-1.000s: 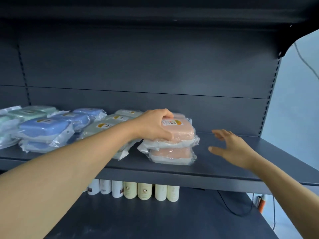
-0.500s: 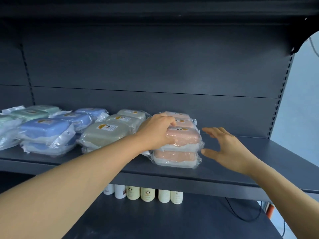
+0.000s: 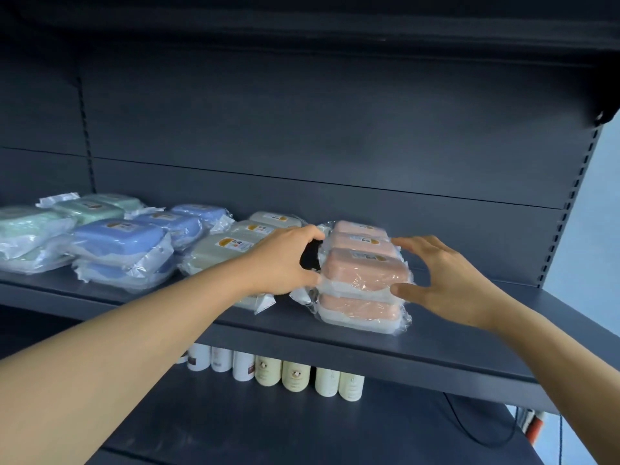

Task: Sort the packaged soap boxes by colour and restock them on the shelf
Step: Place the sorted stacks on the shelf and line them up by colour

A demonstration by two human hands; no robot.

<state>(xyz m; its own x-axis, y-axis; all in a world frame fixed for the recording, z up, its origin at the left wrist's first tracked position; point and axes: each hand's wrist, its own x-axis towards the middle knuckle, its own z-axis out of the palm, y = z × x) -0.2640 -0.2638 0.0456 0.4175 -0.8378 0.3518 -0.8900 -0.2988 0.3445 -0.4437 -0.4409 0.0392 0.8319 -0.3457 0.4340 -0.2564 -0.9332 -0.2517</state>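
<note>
Pink soap boxes (image 3: 364, 268), clear-wrapped, stacked flat between both hands on the dark shelf (image 3: 436, 347); more pink behind. Just left of left hand (image 3: 285, 260): grey boxes (image 3: 223, 255), then blue boxes (image 3: 120, 243), green boxes (image 3: 67, 216) farthest left. Right hand (image 3: 443, 280) at stack's right side.

1. Green soap boxes (image 3: 30, 229), left edge of frame: cut off, count can't be told.
2. Beige soap boxes (image 3: 228, 253), centre: front part hidden behind left forearm (image 3: 151, 337).
3. Label print on pink soap boxes (image 3: 364, 270): too small/blurred to read.
4. Bottles (image 3: 295, 375), lower centre: tops hidden by shelf edge (image 3: 402, 360); labels unreadable.
5. Orange object (image 3: 533, 431), lower right: mostly hidden, can't ID.
</note>
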